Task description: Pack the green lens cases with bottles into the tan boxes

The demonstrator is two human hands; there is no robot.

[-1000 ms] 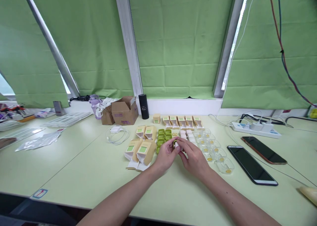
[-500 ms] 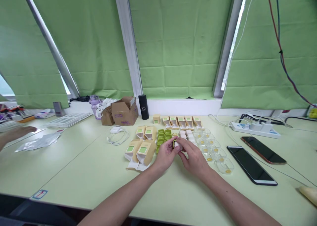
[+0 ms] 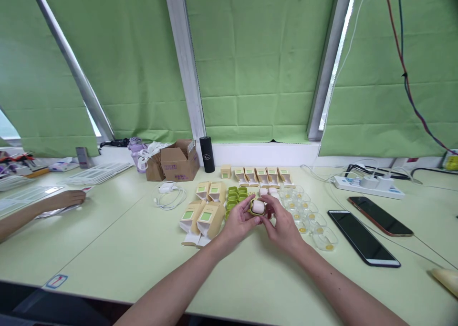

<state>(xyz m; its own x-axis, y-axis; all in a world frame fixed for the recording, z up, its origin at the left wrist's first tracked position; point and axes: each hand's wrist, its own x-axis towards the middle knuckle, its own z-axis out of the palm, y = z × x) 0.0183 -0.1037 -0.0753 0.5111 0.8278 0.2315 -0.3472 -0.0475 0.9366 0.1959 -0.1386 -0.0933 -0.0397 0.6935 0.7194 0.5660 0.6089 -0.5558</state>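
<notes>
Between my two hands is a small green cup with a rounded, pale pinkish-white block seated in it, the block facing up. My left hand closes around its left side, and my right hand grips it from the right with thumb and fingers. Just behind my left hand stand rows of green cups. More pale blocks lie behind my right hand, partly hidden by it. To the right are clear plastic covers, each with a yellow spot.
Open cardboard boxes with green windows lie left; more small boxes line the back. Two phones, a power strip and cables are right. A carton and black bottle stand behind. Another person's hand is far left.
The cup has turned so the block's top shows, and my right fingers have moved off it to the side. The other person's hand has reached farther right, onto a plastic bag.
</notes>
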